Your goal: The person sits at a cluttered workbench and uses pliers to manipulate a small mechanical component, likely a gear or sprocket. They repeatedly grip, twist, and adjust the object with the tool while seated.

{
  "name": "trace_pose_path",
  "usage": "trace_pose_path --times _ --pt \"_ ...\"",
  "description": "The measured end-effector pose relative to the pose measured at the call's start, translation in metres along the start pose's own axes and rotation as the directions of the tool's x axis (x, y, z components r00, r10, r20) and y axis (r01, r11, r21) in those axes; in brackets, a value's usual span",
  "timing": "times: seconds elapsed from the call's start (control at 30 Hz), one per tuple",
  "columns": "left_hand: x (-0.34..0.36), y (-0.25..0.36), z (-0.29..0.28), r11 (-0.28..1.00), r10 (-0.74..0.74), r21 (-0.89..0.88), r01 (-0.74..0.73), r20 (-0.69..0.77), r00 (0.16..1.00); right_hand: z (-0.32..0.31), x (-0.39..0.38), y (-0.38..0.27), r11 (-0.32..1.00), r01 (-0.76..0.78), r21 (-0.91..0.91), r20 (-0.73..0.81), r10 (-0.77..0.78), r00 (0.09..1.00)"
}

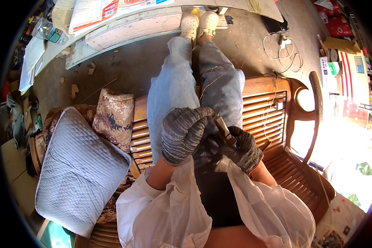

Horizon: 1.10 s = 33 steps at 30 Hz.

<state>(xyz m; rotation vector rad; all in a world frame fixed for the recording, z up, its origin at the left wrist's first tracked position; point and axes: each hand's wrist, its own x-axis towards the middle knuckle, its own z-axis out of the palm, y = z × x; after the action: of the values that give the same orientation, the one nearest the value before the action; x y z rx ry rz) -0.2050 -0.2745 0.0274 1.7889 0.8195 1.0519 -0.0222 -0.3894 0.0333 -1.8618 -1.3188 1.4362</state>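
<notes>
Both my hands wear grey knitted gloves and are close together over my lap. My right hand (244,151) is closed round a small light-brown piece that looks like wood (222,126), its upper end sticking out toward my left hand. My left hand (183,133) is closed, with its fingertips beside that upper end. What it pinches, if anything, is too small to make out. A thin brown strand (211,84) runs over my jeans (174,78) from near the left fingertips toward my knees.
I sit on a slatted wooden bench (265,108). A grey quilted cushion (80,165) and a camouflage cloth (113,118) lie at my left. Ahead stands a low table (132,25) with papers on it. A coiled cable (283,51) lies on the floor, with boxes (351,74) far right.
</notes>
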Motion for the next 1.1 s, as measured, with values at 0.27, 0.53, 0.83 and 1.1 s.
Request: trace_pose_path --times 0.27,0.53,0.83,1.1 --pt "-0.003 -0.004 0.001 0.962 0.133 0.243 -0.126 -0.013 0.991 0.0 -0.003 -0.013 0.96 -0.077 0.269 -0.007 0.082 0.997" --pt "-0.007 -0.005 0.0 0.822 0.231 0.513 -0.248 0.098 0.968 -0.002 -0.003 -0.012 0.916 -0.047 0.399 -0.051 0.074 0.996" --pt "-0.007 -0.009 0.0 0.825 0.261 0.5 -0.263 0.076 0.962 0.002 -0.003 -0.004 0.948 -0.083 0.308 -0.078 0.112 0.991" --pt "-0.008 -0.011 -0.001 0.852 0.255 0.459 -0.252 0.057 0.965 -0.001 -0.005 -0.005 0.842 -0.073 0.534 -0.069 0.129 0.989"
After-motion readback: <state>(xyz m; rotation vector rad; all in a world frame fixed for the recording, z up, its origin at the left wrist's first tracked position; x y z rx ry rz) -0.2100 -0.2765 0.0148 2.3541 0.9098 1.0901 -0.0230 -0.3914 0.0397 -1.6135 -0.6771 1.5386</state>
